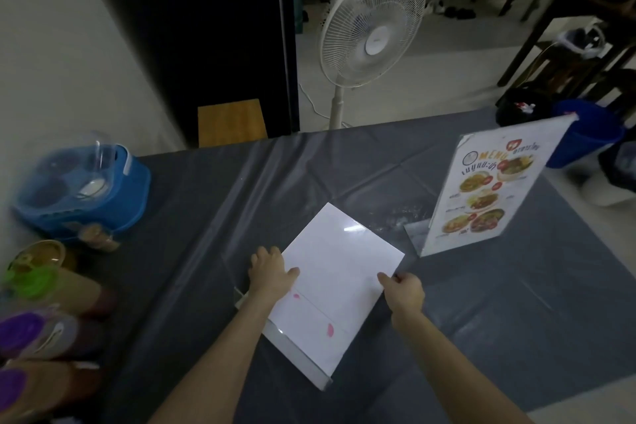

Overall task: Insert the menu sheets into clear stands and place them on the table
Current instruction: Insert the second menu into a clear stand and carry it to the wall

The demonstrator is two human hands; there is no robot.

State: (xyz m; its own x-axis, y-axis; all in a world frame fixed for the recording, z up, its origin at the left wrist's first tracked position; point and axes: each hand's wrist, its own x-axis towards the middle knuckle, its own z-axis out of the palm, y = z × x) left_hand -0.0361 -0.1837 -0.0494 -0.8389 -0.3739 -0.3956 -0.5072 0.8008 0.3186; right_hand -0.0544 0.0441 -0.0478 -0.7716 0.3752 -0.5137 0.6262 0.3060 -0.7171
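Note:
A clear stand (339,280) lies flat on the grey table cover (481,303), with a white sheet showing its blank back inside it; faint pink marks show through. My left hand (272,274) grips the stand's left edge, thumb on top. My right hand (404,291) pinches its right edge. A second clear stand (488,194) stands upright at the right, holding a colourful menu sheet with food pictures that faces me.
A blue plastic basket (86,189) with a clear lid sits at the far left. Bottles with green (41,280) and purple (31,330) caps lie along the left edge. Behind the table stand a white fan (371,24) and a blue bin (581,132).

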